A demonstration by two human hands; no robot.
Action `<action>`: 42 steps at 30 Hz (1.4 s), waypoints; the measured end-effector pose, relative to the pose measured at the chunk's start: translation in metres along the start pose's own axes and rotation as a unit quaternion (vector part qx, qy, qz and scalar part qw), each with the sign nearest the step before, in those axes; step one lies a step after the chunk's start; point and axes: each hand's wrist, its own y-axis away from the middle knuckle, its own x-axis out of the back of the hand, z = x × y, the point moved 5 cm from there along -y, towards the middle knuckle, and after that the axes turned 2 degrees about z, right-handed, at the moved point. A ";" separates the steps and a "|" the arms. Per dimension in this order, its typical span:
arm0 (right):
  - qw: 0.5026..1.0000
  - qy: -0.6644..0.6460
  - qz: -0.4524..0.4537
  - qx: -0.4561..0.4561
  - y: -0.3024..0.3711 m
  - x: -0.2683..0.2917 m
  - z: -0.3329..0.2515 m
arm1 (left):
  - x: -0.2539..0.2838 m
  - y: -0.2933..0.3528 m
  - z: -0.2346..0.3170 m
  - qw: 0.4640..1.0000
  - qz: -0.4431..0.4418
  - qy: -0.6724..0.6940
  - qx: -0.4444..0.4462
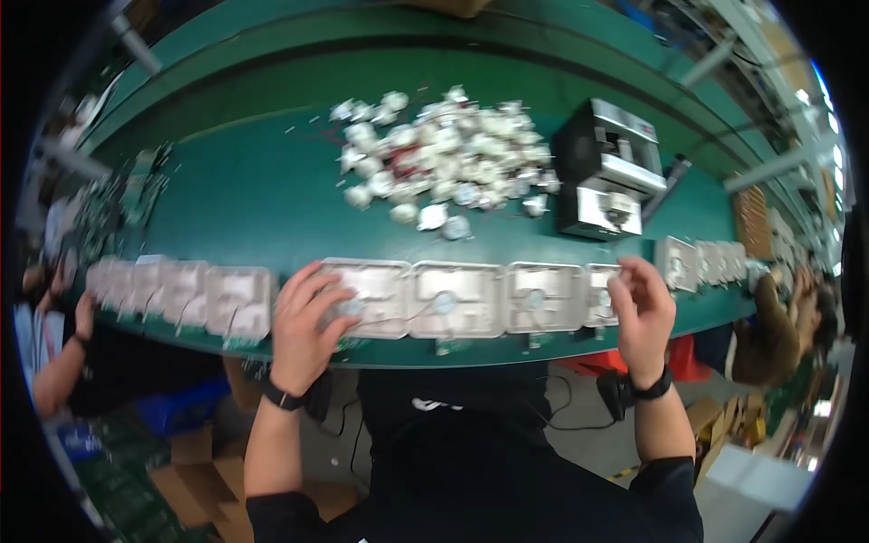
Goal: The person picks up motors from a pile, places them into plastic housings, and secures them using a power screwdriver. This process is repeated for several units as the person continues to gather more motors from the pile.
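A row of white square plastic housings (457, 300) lies along the near edge of the green bench in front of me. Each of these has a round grey-white part (444, 302) inside with a thin wire, and small green circuit boards (450, 346) hang at their front edges. My left hand (310, 315) rests over the left end of the row, fingers spread on the leftmost housing (385, 281). At the other end, my right hand (644, 312) is beside the rightmost housing (597, 282), thumb and fingers apart; its fingertips are slightly blurred.
Behind the row lies a heap of white round parts with red wires (444, 154). A black and silver machine (611, 172) stands right of it. More housings (240, 299) continue leftward, others (679, 264) rightward. Circuit boards (136, 190) are piled at far left. Other people work at both sides.
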 end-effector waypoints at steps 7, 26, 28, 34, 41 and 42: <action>0.984 0.040 0.167 -0.050 -0.100 0.080 0.119 | 0.005 0.018 -0.016 0.998 -0.011 -0.053 0.029; 0.928 -0.288 0.233 -0.045 -0.166 0.095 0.087 | 0.007 0.031 -0.029 0.971 0.024 0.026 0.235; 0.917 -0.331 0.223 0.024 -0.158 0.093 0.038 | 0.011 0.035 -0.034 0.955 -0.010 0.050 0.292; 0.929 -0.328 0.161 0.058 -0.140 0.063 -0.015 | -0.009 0.045 -0.057 0.956 -0.039 0.082 0.280; 0.932 -0.323 0.163 0.035 -0.145 0.042 0.012 | -0.015 0.035 -0.039 0.963 -0.025 0.083 0.254; 0.936 -0.320 0.147 0.018 -0.139 0.041 0.011 | -0.013 0.034 -0.037 0.963 -0.027 0.082 0.254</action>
